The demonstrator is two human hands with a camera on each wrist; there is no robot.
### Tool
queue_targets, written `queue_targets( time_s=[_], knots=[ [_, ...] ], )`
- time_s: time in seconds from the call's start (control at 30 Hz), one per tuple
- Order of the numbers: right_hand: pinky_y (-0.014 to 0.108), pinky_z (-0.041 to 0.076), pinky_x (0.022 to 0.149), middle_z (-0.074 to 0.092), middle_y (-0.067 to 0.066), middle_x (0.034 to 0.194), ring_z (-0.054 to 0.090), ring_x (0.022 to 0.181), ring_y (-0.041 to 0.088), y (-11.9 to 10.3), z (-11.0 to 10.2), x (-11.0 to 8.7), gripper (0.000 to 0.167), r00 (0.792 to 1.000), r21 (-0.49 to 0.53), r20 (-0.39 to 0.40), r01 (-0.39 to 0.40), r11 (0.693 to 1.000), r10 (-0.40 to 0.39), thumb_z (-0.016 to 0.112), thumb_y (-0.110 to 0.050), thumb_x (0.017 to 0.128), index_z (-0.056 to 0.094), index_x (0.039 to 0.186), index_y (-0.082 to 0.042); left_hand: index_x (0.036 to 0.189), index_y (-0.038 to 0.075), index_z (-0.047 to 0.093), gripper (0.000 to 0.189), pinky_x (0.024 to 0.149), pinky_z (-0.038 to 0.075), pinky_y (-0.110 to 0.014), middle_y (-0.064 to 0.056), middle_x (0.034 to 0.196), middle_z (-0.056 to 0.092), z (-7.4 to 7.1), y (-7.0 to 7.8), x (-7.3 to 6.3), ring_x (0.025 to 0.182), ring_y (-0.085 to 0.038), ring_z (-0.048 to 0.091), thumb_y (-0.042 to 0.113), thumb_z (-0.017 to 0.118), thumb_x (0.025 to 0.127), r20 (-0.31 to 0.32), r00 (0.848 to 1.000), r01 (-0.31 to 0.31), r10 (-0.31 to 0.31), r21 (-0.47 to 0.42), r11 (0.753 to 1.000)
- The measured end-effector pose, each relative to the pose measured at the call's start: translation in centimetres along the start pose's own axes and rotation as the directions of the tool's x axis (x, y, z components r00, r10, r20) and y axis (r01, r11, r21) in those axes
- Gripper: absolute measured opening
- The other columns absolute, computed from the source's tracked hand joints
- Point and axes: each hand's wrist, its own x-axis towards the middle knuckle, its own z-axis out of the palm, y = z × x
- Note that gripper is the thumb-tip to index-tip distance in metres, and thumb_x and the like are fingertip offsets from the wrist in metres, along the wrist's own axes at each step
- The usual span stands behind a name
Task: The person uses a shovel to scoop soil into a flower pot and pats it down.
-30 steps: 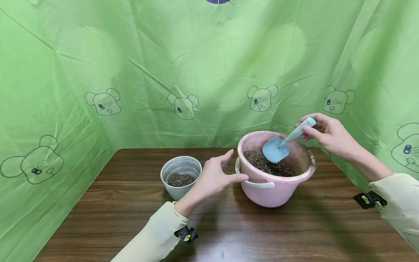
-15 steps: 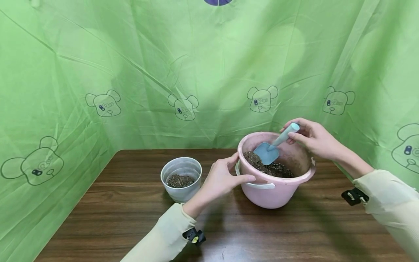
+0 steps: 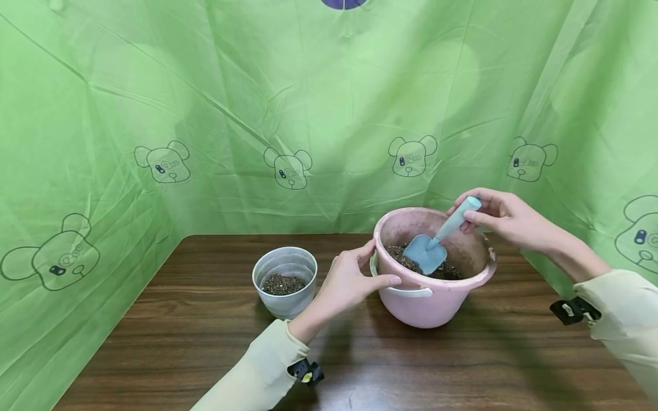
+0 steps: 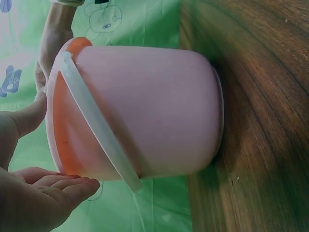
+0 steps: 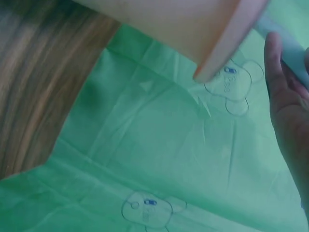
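A pink bucket (image 3: 432,302) with dark soil (image 3: 397,254) inside stands on the table, its white handle (image 3: 408,291) folded down. My right hand (image 3: 506,220) pinches the grip of a light blue trowel (image 3: 425,254), whose blade points down into the soil. In the right wrist view my right hand (image 5: 289,111) and the trowel show beside the bucket's rim. My left hand (image 3: 346,282) touches the bucket's near left rim with thumb and fingers spread; the left wrist view shows this hand's fingers (image 4: 63,188) nearly straight along the rim.
A grey-white pot (image 3: 284,305) partly filled with soil stands left of the bucket, beside my left forearm. Underneath is a brown wood-grain table (image 3: 169,342). Green cloth (image 3: 329,114) with bear drawings surrounds the table at the back and both sides.
My left hand has come to the bucket's rim. The trowel has gone left and down into the soil, then slightly back right, its blade now deeper.
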Motion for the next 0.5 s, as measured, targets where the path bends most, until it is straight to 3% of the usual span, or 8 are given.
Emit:
queue_targets(
  time_s=[0.13, 0.23, 0.37, 0.5],
  knots=[
    [0.028, 0.062, 0.069, 0.074, 0.015, 0.106, 0.072, 0.086, 0.02, 0.4, -0.7, 0.1, 0.024, 0.998, -0.089, -0.055, 0.033, 0.995, -0.038, 0.06, 0.003, 0.105, 0.064, 0.129, 0.001, 0.157, 0.021, 0.052, 0.086, 0.091, 0.053, -0.03, 0.009, 0.139, 0.066, 0.1, 0.0, 0.1, 0.108, -0.018, 0.063, 0.043, 0.091, 0.083, -0.01, 1.0, -0.006, 0.006, 0.009, 1.0],
    [0.027, 0.061, 0.068, 0.074, 0.014, 0.103, 0.072, 0.084, 0.018, 0.9, -0.6, 0.3, 0.023, 0.997, -0.184, -0.057, 0.034, 0.982, -0.045, 0.062, 0.002, 0.104, 0.065, 0.127, -0.001, 0.157, 0.021, 0.053, 0.086, 0.077, 0.051, -0.028, 0.01, 0.114, 0.072, 0.1, -0.1, 0.2, 0.092, -0.015, 0.061, 0.044, 0.091, 0.083, -0.022, 1.0, -0.008, 0.008, 0.026, 1.0],
    [0.029, 0.056, 0.061, 0.072, 0.011, 0.096, 0.067, 0.075, 0.019, 1.4, 0.0, 0.3, 0.021, 0.999, -0.248, -0.052, -0.016, 0.969, 0.003, 0.064, -0.003, 0.105, 0.066, 0.126, -0.003, 0.157, 0.019, 0.053, 0.086, 0.058, 0.04, -0.027, 0.007, 0.074, 0.05, 0.2, -0.2, 0.4, 0.069, -0.012, 0.048, 0.044, 0.091, 0.084, -0.029, 1.0, -0.004, 0.005, 0.035, 0.999],
    [0.03, 0.054, 0.058, 0.069, 0.01, 0.087, 0.064, 0.07, 0.022, 1.5, 0.7, 0.4, 0.02, 0.998, -0.217, -0.046, -0.052, 0.975, 0.043, 0.063, -0.007, 0.106, 0.065, 0.124, -0.001, 0.157, 0.017, 0.053, 0.086, 0.055, 0.036, -0.026, 0.008, 0.071, 0.045, 0.3, -0.1, 0.5, 0.066, -0.009, 0.043, 0.042, 0.091, 0.084, -0.04, 0.999, -0.003, 0.005, 0.034, 0.999]
  ],
)
